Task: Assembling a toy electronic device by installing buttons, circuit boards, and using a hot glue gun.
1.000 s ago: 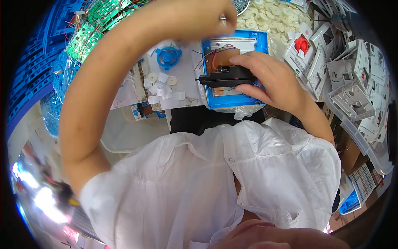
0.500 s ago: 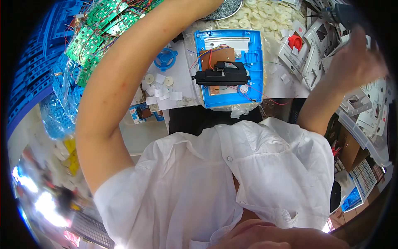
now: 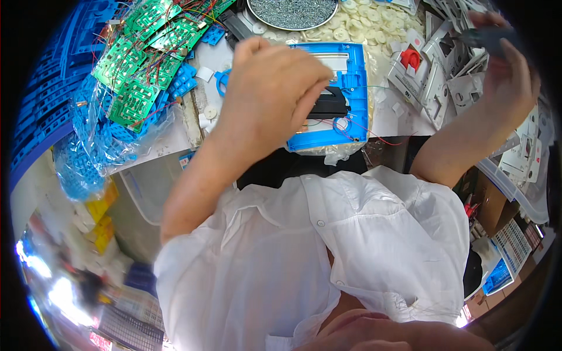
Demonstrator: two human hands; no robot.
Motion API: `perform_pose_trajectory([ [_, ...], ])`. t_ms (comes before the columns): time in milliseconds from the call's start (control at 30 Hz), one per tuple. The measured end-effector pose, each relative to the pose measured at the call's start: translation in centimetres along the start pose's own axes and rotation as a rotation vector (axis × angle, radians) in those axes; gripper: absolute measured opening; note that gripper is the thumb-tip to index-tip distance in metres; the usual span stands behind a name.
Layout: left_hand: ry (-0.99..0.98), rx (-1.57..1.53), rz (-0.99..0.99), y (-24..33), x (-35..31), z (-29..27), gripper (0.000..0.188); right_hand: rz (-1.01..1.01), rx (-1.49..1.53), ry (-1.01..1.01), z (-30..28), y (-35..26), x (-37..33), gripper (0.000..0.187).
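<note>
My left hand [image 3: 272,96] is over the left part of a blue plastic casing [image 3: 358,117], its fingers curled and pressed together. Whatever those fingers hold, if anything, is hidden from view. A black oblong plastic part [image 3: 329,104] lies across the inside of the casing, partly covered by that hand. Thin red and green wires trail out on the casing's right side. At the upper right, my right hand [image 3: 515,82] grips a dark electric screwdriver [image 3: 489,40], which is held level and clear of the casing, its tip toward the left.
A round dish of small screws [image 3: 293,13] stands behind the casing, beside many cream plastic discs [image 3: 366,23]. Green circuit boards [image 3: 137,73] with wires pile up at the left on bagged blue parts. White plastic panels [image 3: 436,88], one with a red knob [image 3: 410,58], crowd the right.
My left hand has come back from beyond the screw dish to above the casing, bending at the elbow. The screwdriver in my right hand stays at the upper right, shifting slightly.
</note>
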State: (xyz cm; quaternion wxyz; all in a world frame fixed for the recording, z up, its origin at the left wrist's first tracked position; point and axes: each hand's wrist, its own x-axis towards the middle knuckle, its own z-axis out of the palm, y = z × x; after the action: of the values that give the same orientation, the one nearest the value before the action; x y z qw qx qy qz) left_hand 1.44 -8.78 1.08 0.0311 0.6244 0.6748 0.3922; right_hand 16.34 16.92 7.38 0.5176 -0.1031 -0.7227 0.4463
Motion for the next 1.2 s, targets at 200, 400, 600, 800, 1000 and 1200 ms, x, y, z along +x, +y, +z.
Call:
perform_pose_trajectory([
  [200,0.079,-0.139,-0.146,1.6,-2.7,2.2,0.011,0.33,0.727,-0.423,3.0,-3.7,-3.4,0.049],
  [400,0.128,-0.191,-0.19,1.9,-3.0,2.6,0.012,0.206,0.832,-0.846,5.0,-3.5,-5.0,0.049],
  [600,0.148,-0.187,-0.173,1.9,-3.1,2.4,0.013,0.242,0.826,-0.849,5.5,-4.1,-5.2,0.042],
  [800,0.103,-0.058,-0.057,1.3,-3.3,2.2,0.025,0.235,0.84,-0.842,5.6,-4.2,-5.5,0.042],
  [1000,-0.011,0.021,-0.172,-0.1,-7.0,1.0,0.059,0.218,0.834,-0.757,5.7,-3.2,-6.3,0.043],
  [1200,-0.021,0.014,-0.155,-0.8,-7.8,2.9,0.048,0.217,0.838,-0.711,7.5,-1.9,-8.5,0.042],
])
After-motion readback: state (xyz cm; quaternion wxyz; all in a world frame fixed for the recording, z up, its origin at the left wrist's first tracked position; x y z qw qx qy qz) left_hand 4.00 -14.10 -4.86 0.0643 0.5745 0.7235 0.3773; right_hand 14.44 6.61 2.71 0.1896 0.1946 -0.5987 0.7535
